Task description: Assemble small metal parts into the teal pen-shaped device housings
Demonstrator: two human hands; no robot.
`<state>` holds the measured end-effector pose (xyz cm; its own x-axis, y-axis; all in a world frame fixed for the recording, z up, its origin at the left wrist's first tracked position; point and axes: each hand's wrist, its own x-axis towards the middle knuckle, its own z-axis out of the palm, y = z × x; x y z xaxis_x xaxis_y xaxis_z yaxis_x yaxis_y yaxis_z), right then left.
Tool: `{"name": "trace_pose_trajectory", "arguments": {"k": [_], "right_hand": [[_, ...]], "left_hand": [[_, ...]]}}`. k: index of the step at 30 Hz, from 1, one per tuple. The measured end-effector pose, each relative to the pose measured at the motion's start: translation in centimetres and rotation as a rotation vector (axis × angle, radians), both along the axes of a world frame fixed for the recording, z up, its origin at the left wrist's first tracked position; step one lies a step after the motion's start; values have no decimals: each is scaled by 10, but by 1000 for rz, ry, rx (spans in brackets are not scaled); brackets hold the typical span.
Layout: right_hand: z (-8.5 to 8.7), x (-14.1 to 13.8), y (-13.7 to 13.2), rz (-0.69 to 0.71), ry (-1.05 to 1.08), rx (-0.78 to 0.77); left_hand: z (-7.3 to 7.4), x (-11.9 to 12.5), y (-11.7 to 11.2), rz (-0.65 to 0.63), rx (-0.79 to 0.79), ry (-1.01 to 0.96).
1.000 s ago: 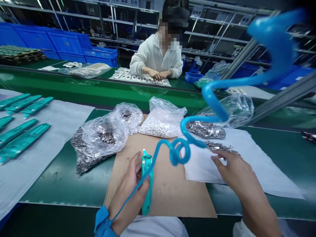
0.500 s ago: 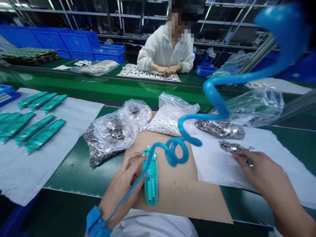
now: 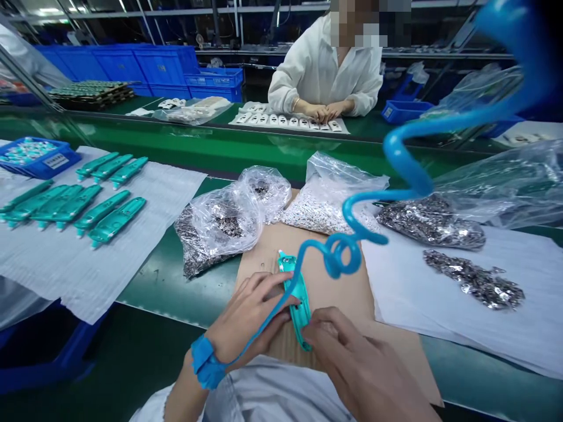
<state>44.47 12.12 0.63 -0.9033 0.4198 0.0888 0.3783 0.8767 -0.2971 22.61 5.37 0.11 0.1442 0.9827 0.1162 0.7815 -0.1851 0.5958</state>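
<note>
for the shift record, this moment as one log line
left hand: teal plastic case | right hand: same case | under: cardboard sheet | left wrist: blue coiled cord

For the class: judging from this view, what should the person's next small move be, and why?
Probably lift the coiled blue cord aside, because it runs across the teal plastic casing, which the left hand and right hand are both handling, and it could foul their fingers.

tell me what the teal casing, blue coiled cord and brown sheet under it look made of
The teal casing looks like moulded plastic, smooth with a soft sheen. The blue coiled cord looks glossy, plastic or rubber. The brown sheet looks like matte cardboard.
</note>
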Motion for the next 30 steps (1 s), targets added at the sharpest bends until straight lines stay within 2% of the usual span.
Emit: {"name": "trace_pose_trajectory", "arguments": {"k": [4, 10, 15, 25, 30], "right_hand": [[-3, 0, -1, -22, -77, 51], [-12, 19, 6, 22, -16, 117], [-18, 21, 8, 37, 6, 124], [-4, 15, 14, 73, 38, -81], [-2, 17, 14, 49, 20, -214]], "left_hand": [[-4, 1, 7, -33, -3, 43], [-12, 0, 10, -47, 48, 41], [-15, -1, 10, -43, 87, 5], [-17, -3, 7, -53, 112, -58], [-18, -2, 8, -49, 132, -33]]}}
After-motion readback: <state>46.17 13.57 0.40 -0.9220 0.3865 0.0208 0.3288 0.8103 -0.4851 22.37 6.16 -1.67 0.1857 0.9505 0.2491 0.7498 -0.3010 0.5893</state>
